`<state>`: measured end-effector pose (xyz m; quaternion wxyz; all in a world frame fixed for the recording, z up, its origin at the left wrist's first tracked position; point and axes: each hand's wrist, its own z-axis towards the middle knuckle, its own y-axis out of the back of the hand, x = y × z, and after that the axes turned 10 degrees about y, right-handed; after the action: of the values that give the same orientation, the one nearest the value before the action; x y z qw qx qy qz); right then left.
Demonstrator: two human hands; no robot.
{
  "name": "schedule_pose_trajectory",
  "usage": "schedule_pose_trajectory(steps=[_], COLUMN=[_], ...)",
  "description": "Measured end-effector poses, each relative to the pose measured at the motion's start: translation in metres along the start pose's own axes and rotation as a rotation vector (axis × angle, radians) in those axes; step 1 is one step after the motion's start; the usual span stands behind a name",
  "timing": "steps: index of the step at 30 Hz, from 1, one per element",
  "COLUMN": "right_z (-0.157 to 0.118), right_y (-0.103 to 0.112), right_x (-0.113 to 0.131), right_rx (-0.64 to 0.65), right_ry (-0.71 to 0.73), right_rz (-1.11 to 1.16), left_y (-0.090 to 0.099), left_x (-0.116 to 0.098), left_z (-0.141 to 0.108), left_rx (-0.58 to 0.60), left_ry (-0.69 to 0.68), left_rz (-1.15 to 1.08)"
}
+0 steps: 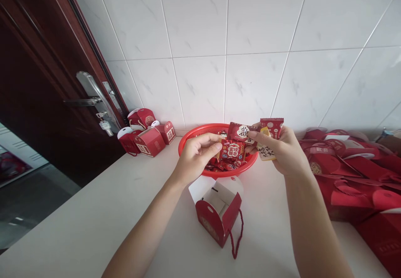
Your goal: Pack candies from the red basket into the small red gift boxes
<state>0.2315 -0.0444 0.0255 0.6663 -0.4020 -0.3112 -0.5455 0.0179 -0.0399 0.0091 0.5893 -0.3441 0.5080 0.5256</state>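
Between the thumb and fingers of my left hand [200, 154] is a small red candy packet [232, 150] with white lettering. My right hand [283, 146] is closed on several wrapped candies: a dark red packet [240, 132], another red one [273, 126] and a yellow-and-white one [266, 149]. Both hands are above a red plastic basket [246, 170] that holds more wrapped candies [221, 167]. Just in front of it stands a red gift box [216, 219] with its flaps up and its white inside bare. A dark red cord handle [238, 238] hangs from its side.
Several closed red boxes [150, 141] stand at the back left by the wall. A large heap of red boxes [351, 165] fills the right side of the white table [131, 211]. At the left is a dark door [46, 60] with keys [105, 123] in its lock.
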Motion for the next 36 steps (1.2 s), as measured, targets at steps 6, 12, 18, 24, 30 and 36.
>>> schedule_pose_trajectory(steps=[6,12,18,24,30,36], right_z=[0.0,0.0,-0.0003,-0.0004,0.0004,-0.0003], right_y=[-0.001,-0.0017,-0.0011,-0.0004,0.0004,0.0024], right_x=[0.0009,0.0016,0.001,0.0014,0.0012,0.0005], right_rx=[-0.01,-0.006,-0.008,0.001,0.001,0.018], right_ry=[0.008,0.0,0.005,0.003,-0.011,-0.012], right_rz=[-0.035,-0.04,-0.022,-0.029,-0.042,-0.041], left_y=[-0.0006,-0.0017,-0.0016,-0.0016,-0.0018,-0.0023], left_x=[-0.0014,-0.0009,0.0016,0.0013,0.001,0.0013], left_z=[0.0002,0.0001,0.0009,0.0004,-0.0002,-0.0006], left_rx=[0.005,-0.018,-0.031,-0.039,-0.043,-0.071], left_ry=[-0.007,-0.002,0.011,0.002,0.011,-0.017], left_rz=[-0.01,-0.002,-0.003,-0.003,0.007,0.011])
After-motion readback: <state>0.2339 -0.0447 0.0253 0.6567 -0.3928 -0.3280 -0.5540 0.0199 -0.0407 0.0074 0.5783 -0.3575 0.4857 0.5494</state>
